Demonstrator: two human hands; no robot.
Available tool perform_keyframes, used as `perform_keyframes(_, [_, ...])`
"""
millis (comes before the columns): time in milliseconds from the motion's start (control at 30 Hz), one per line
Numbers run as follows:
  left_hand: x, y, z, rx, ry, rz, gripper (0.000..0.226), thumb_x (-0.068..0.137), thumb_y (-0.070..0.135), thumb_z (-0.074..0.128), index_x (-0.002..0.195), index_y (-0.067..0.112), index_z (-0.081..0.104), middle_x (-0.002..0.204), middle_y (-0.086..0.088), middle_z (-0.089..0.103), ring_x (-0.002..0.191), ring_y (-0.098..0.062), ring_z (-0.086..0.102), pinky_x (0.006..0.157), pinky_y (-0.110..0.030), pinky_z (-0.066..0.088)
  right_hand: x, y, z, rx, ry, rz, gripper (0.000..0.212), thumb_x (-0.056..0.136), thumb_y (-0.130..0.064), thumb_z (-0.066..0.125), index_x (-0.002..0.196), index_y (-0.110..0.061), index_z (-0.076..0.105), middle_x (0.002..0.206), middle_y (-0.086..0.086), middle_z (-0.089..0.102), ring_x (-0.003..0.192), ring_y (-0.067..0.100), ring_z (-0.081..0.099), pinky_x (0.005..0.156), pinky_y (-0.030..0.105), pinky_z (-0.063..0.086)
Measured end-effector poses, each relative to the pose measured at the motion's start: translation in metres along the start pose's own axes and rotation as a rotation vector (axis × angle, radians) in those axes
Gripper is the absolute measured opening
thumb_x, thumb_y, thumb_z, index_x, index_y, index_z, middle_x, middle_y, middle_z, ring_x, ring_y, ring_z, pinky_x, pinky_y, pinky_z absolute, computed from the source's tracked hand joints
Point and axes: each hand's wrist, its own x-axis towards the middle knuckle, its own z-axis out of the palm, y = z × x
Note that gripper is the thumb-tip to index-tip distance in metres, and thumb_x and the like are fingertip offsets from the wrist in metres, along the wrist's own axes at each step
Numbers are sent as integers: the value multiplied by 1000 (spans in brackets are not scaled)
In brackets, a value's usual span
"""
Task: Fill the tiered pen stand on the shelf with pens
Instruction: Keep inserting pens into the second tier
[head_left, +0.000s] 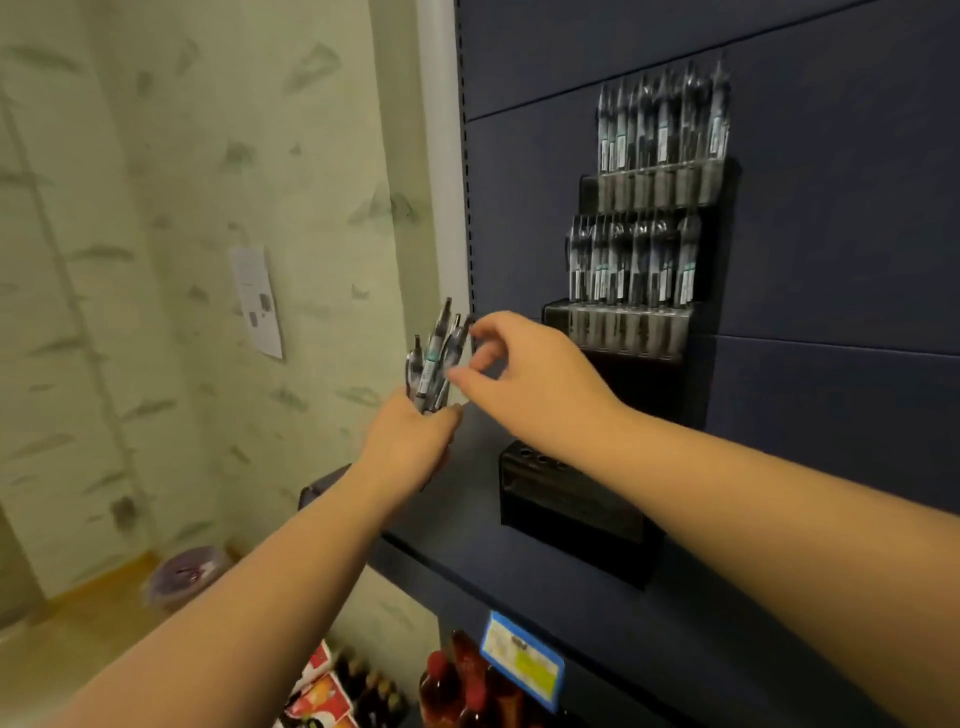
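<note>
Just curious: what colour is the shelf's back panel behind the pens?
Dark navy blue back panel, in the head view.

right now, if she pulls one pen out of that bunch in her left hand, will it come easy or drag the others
Probably easily: the pens look slim, smooth and stiff, fanned loosely above the left hand. A neighbour might shift, since they sit packed together in one grip. The right hand reaches toward their upper ends with finger and thumb, which suits lifting one light pen.

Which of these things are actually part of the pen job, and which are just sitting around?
Part of the job: tiered pen stand, bundle of pens, left hand, right hand.
Just sitting around: red bottles, paper on the wall, price label.
</note>
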Motion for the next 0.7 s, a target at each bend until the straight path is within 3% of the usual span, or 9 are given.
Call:
perform_keyframes(167, [46,-28,4,28,-113,145,13,86,22,59,77,25,51,56,1,55,50,-21,51,53,-36,43,32,7,19,240,150,138,45,91,-37,73,131,-22,59,91,-9,62,71,9,64,58,23,46])
perform_keyframes(267, [76,-41,3,37,-210,223,9,86,27,61,82,31,54,61,6,59,55,-17,56,56,-34,45,49,3,26,-10,214,98,20,91,-34,73,104,-19,73,86,-6,66,77,8,59,70,27,49])
perform_keyframes(333, [95,-48,3,31,-237,279,11,88,23,62,83,29,54,61,6,60,57,-16,58,56,-31,46,60,-2,29,-54,226,120,14,90,-32,75,91,-18,75,83,-5,68,80,9,60,77,30,50])
perform_keyframes(467, [125,-48,-1,-11,-308,384,18,89,20,63,78,26,50,55,4,58,45,-5,54,47,-18,39,80,-9,37,-37,316,143,10,87,-28,78,85,-18,77,79,-5,71,76,9,64,75,28,53])
perform_keyframes(600, [143,-38,1,-65,-449,401,17,89,24,64,81,25,49,54,5,59,48,-8,59,54,-31,44,89,-12,34,-150,388,142,13,87,-30,77,81,-19,76,72,-6,70,69,7,62,70,28,54])
perform_keyframes(700, [152,-29,9,-96,-500,437,15,90,27,63,83,28,49,55,10,60,50,-7,61,55,-29,45,90,-11,24,-154,457,146,14,87,-26,78,80,-14,76,73,1,72,71,15,66,73,36,55])
